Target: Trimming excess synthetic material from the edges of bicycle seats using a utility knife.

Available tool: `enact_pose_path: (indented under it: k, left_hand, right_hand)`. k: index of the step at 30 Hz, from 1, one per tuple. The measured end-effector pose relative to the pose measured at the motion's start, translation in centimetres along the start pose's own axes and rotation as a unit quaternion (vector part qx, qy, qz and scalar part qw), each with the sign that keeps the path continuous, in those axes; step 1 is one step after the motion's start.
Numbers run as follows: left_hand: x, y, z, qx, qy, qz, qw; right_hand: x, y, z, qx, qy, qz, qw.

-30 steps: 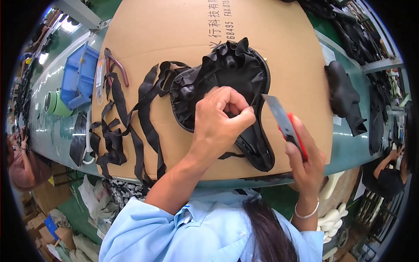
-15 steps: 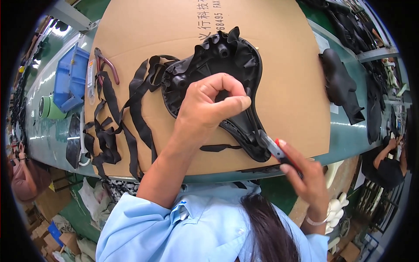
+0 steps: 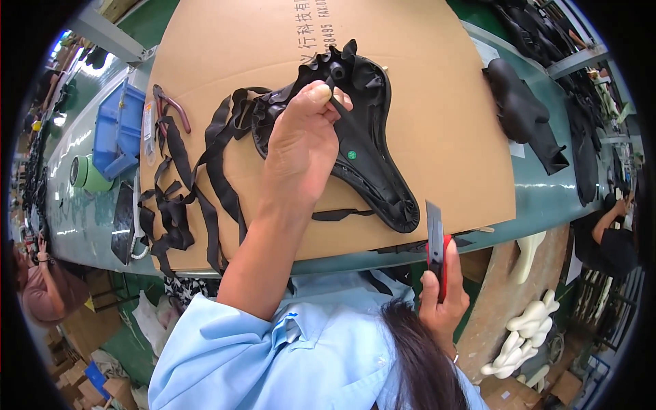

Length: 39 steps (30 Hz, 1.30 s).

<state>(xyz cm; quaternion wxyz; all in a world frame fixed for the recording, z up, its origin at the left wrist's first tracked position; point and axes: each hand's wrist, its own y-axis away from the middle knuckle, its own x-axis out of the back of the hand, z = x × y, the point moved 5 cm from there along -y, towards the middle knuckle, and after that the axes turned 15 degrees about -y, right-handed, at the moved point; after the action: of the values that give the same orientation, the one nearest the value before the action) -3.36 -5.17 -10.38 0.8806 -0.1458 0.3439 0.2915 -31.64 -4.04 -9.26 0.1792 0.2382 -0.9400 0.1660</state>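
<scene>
A black bicycle saddle [image 3: 372, 160] lies underside up on the cardboard, its wide end far and its narrow nose toward me. Gathered, ruffled cover material rims the wide end. Over that end, my left hand [image 3: 304, 137] pinches a thin black strip [image 3: 339, 106] between thumb and fingers; where the strip joins the saddle I cannot tell. My right hand [image 3: 443, 301] grips a red-and-black utility knife [image 3: 436, 253] near the table's front edge. Its blade is out, points away from me and stands apart from the saddle.
Under the work lies a cardboard sheet [image 3: 451, 164]. Loose black strips [image 3: 215, 157] are strewn on its left side, near pliers [image 3: 171, 109]. Beyond are a blue bin [image 3: 117, 130] and a green round container [image 3: 89, 174]. Another black cover [image 3: 523, 113] lies right. People work at both sides.
My left hand has moved away from me toward the saddle's wide end. My right hand has drawn the knife off the nose, back toward me, its blade now pointing away. The saddle has shifted slightly.
</scene>
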Motion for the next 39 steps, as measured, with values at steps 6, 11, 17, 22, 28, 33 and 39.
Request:
enact_pose_path:
  k: [6,11,17,22,28,33,39]
  left_hand:
    - [1.4,-1.4,0.1,0.008,0.048,-0.008,0.999]
    - [-1.6,1.1,0.5,0.006,-0.107,-0.175,0.979]
    - [-3.4,2.3,4.2,-0.258,-0.768,-0.316,0.494]
    - [-1.7,0.7,2.3,-0.176,-0.747,-0.334,0.548]
    - [-1.8,0.4,1.6,-0.186,-0.761,-0.321,0.532]
    - [-1.5,0.3,1.7,-0.184,-0.762,-0.331,0.526]
    - [-1.5,1.6,0.8,-0.079,-0.78,-0.256,0.565]
  right_hand:
    - [-2.2,-1.0,-1.6,0.011,0.124,-0.091,0.988]
    - [-0.7,-1.5,-1.2,0.031,0.057,-0.084,0.994]
    - [1.0,-3.6,0.1,-0.043,-0.076,0.047,0.995]
    - [-1.3,-4.9,-1.8,0.13,0.066,-0.121,0.982]
    - [-3.2,-7.6,-3.2,0.176,0.209,-0.206,0.94]
    - [-1.3,-8.5,-3.8,0.22,0.29,-0.267,0.892]
    - [2.2,-10.0,-3.5,0.192,0.349,-0.317,0.861]
